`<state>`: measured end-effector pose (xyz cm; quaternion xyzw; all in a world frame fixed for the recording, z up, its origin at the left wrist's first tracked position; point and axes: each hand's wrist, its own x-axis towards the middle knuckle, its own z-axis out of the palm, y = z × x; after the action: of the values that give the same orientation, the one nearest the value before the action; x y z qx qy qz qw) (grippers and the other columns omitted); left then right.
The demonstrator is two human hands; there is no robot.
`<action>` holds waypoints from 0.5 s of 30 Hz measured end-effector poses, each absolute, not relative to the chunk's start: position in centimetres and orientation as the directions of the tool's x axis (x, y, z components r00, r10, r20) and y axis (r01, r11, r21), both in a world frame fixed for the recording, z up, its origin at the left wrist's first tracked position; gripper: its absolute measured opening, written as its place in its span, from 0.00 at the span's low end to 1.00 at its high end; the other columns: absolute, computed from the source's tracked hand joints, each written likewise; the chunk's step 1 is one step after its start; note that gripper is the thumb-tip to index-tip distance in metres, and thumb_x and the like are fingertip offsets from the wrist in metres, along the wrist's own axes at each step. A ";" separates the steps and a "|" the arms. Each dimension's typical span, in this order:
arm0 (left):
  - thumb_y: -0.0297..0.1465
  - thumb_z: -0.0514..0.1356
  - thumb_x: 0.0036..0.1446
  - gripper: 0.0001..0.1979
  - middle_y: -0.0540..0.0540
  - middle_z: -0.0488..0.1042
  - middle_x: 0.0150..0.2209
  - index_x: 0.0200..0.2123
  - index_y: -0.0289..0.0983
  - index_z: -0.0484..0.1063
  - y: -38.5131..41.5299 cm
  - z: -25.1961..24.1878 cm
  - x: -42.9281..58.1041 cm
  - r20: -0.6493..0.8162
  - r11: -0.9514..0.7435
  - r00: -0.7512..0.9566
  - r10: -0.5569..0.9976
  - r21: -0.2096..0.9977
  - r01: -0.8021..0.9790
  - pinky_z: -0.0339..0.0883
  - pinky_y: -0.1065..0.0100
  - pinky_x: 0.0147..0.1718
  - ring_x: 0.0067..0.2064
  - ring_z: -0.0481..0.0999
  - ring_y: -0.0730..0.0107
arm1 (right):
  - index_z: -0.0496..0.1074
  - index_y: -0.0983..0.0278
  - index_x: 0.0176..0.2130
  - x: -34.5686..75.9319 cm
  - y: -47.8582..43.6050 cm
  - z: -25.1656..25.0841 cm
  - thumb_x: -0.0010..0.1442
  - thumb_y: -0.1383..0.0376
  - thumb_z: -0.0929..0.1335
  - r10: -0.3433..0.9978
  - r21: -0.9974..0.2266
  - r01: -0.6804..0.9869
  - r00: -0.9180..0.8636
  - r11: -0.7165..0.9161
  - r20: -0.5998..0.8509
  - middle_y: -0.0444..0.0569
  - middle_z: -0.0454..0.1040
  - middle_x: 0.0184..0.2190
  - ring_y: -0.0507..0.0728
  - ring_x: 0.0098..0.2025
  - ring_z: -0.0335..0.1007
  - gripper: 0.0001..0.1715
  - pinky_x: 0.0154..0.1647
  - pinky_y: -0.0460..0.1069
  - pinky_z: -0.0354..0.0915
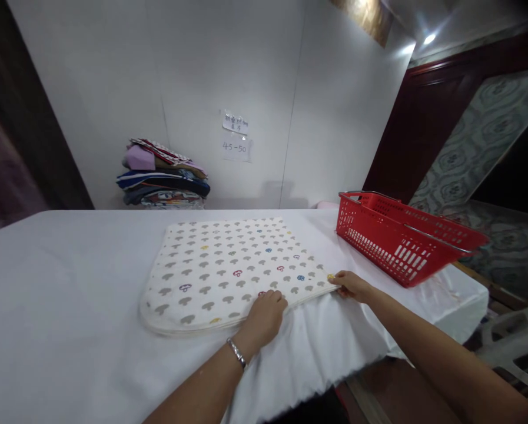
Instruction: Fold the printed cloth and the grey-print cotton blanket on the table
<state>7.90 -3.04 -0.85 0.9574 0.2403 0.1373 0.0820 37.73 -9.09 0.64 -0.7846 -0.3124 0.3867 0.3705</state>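
A folded white cloth (pixel 228 268) printed with small grey and coloured hearts lies flat on the white-covered table (pixel 60 318). My left hand (pixel 264 318), with a silver bracelet on the wrist, grips the cloth's near edge with curled fingers. My right hand (pixel 352 285) pinches the cloth's near right corner. Both hands sit at the edge closest to me.
A red plastic basket (pixel 405 238) stands on the table's right end, close to the cloth. A stack of folded clothes (pixel 164 176) sits at the back against the white wall. A paper note (pixel 236 136) hangs on the wall. The table's front edge drops off near my arms.
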 end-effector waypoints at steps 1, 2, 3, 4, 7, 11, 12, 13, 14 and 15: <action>0.18 0.49 0.53 0.11 0.47 0.68 0.39 0.32 0.38 0.66 -3.0 -0.9 7.9 0.229 -0.877 0.852 0.471 0.227 0.424 0.60 0.62 0.41 0.41 0.65 0.65 | 0.58 0.62 0.29 37.9 -9.1 0.7 0.52 0.63 0.69 0.778 -0.828 0.206 0.512 -0.522 -0.363 0.35 0.59 0.15 0.45 0.15 0.54 0.14 0.14 0.41 0.50; 0.17 0.49 0.52 0.11 0.47 0.68 0.38 0.32 0.38 0.65 -3.0 -1.1 8.0 0.238 -0.883 0.856 0.459 0.230 0.409 0.60 0.63 0.41 0.41 0.65 0.66 | 0.58 0.62 0.28 38.0 -9.2 0.7 0.51 0.63 0.69 0.778 -0.829 0.211 0.518 -0.518 -0.354 0.34 0.58 0.15 0.45 0.14 0.53 0.14 0.13 0.41 0.48; 0.17 0.48 0.52 0.12 0.47 0.68 0.38 0.32 0.37 0.65 -3.0 -1.2 8.0 0.249 -0.889 0.859 0.447 0.231 0.395 0.60 0.63 0.41 0.41 0.65 0.66 | 0.58 0.62 0.28 38.1 -9.2 0.7 0.51 0.64 0.70 0.777 -0.827 0.218 0.523 -0.519 -0.350 0.34 0.57 0.14 0.45 0.13 0.51 0.14 0.13 0.41 0.46; 0.17 0.48 0.52 0.12 0.47 0.68 0.38 0.32 0.37 0.66 -3.0 -1.3 8.1 0.257 -0.895 0.863 0.435 0.231 0.382 0.60 0.63 0.42 0.41 0.65 0.66 | 0.58 0.62 0.28 38.2 -9.2 0.6 0.50 0.64 0.70 0.776 -0.819 0.232 0.525 -0.525 -0.349 0.33 0.56 0.13 0.45 0.13 0.49 0.14 0.13 0.41 0.44; 0.18 0.49 0.53 0.12 0.46 0.68 0.39 0.34 0.37 0.66 -3.1 -1.4 8.3 0.254 -0.901 0.870 0.422 0.225 0.371 0.60 0.63 0.43 0.42 0.65 0.66 | 0.59 0.62 0.26 38.6 -9.2 -0.3 0.50 0.62 0.69 0.784 -0.746 0.364 0.528 -0.557 -0.327 0.33 0.53 0.09 0.46 0.11 0.48 0.14 0.13 0.42 0.43; 0.21 0.52 0.53 0.07 0.45 0.68 0.40 0.33 0.36 0.67 -3.1 -1.5 8.1 0.238 -0.907 0.881 0.409 0.216 0.362 0.60 0.63 0.43 0.42 0.65 0.65 | 0.60 0.61 0.24 40.1 -9.9 -2.1 0.51 0.53 0.66 0.835 -0.500 0.683 0.522 -0.532 -0.176 0.39 0.60 0.11 0.51 0.14 0.58 0.17 0.15 0.46 0.52; 0.22 0.52 0.53 0.06 0.45 0.68 0.39 0.32 0.36 0.67 -3.1 -1.5 7.9 0.236 -0.907 0.881 0.409 0.213 0.364 0.60 0.64 0.42 0.41 0.65 0.66 | 0.61 0.60 0.23 40.7 -10.1 -2.5 0.52 0.50 0.65 0.865 -0.434 0.759 0.487 -0.486 -0.118 0.42 0.64 0.12 0.54 0.16 0.63 0.18 0.17 0.47 0.55; 0.22 0.53 0.53 0.06 0.45 0.68 0.38 0.32 0.36 0.67 -3.1 -1.5 7.8 0.232 -0.904 0.879 0.417 0.209 0.373 0.61 0.64 0.41 0.40 0.66 0.66 | 0.63 0.60 0.24 41.2 -10.4 -2.9 0.52 0.47 0.64 0.891 -0.371 0.815 0.446 -0.445 -0.087 0.44 0.68 0.14 0.57 0.19 0.67 0.20 0.19 0.49 0.59; 0.23 0.53 0.53 0.05 0.45 0.68 0.37 0.31 0.36 0.68 -3.0 -1.5 7.6 0.223 -0.899 0.876 0.427 0.208 0.385 0.61 0.64 0.40 0.40 0.66 0.66 | 0.65 0.59 0.25 41.7 -10.6 -3.2 0.52 0.45 0.62 0.901 -0.309 0.852 0.431 -0.422 -0.042 0.47 0.70 0.17 0.59 0.21 0.69 0.22 0.21 0.51 0.62; 0.24 0.53 0.53 0.05 0.45 0.68 0.37 0.31 0.36 0.68 -3.0 -1.5 7.5 0.215 -0.893 0.872 0.440 0.210 0.399 0.61 0.65 0.38 0.39 0.66 0.66 | 0.68 0.59 0.28 42.1 -10.8 -3.5 0.52 0.44 0.61 0.911 -0.251 0.885 0.411 -0.391 0.030 0.50 0.73 0.21 0.62 0.24 0.72 0.23 0.23 0.54 0.64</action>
<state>7.47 -3.04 -1.52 0.9641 0.2176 0.1296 0.0796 42.06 -10.76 -3.50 -0.8321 -0.5398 0.0564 0.1146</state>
